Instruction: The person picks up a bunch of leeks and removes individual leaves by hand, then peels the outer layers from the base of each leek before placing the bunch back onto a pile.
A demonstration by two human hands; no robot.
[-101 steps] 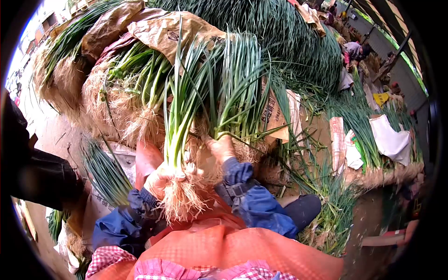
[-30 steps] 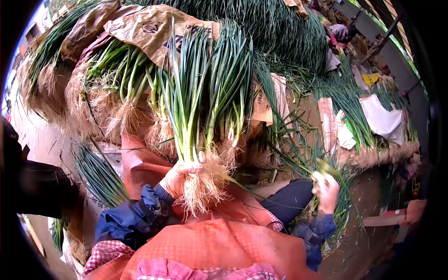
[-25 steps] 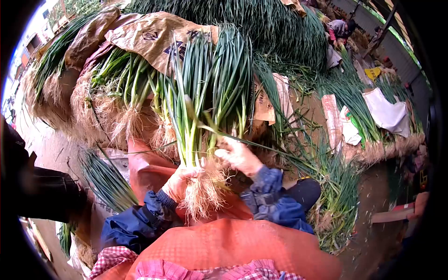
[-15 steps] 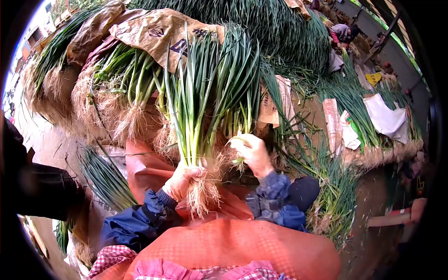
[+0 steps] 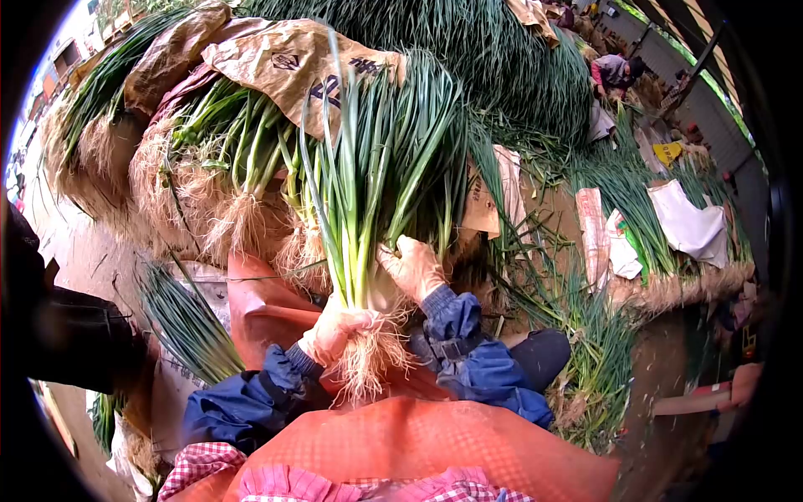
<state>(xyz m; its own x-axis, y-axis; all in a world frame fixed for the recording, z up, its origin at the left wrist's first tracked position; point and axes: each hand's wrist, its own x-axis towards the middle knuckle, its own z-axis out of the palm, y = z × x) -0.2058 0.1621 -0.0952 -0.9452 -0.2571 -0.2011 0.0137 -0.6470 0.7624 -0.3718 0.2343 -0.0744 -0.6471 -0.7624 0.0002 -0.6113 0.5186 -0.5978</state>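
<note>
My left hand point(image 5: 339, 330) is wrapped round a bunch of green onions point(image 5: 355, 209) just above the shaggy pale roots point(image 5: 368, 360). The bunch stands upright in front of me, its white stems low and its long green leaves pointing away. At its right side is my right hand point(image 5: 414, 268), with curled fingers pressed to the stems at mid-height. The fingers look closed on a green onion at the edge of the bunch, though the fingertips are partly hidden.
Rooted green onions point(image 5: 242, 142) lie piled behind, partly under a brown printed sack point(image 5: 293, 63). A smaller bundle point(image 5: 188, 322) lies at left. Loose leaves point(image 5: 598, 360) cover the ground at right. An orange apron point(image 5: 418, 452) covers my lap. Another person point(image 5: 615, 74) is far back.
My right hand has moved left and slightly down, from beside the bunch with a yellowish leaf in its fingers to against the stems. That leaf no longer shows. My left hand keeps its grip.
</note>
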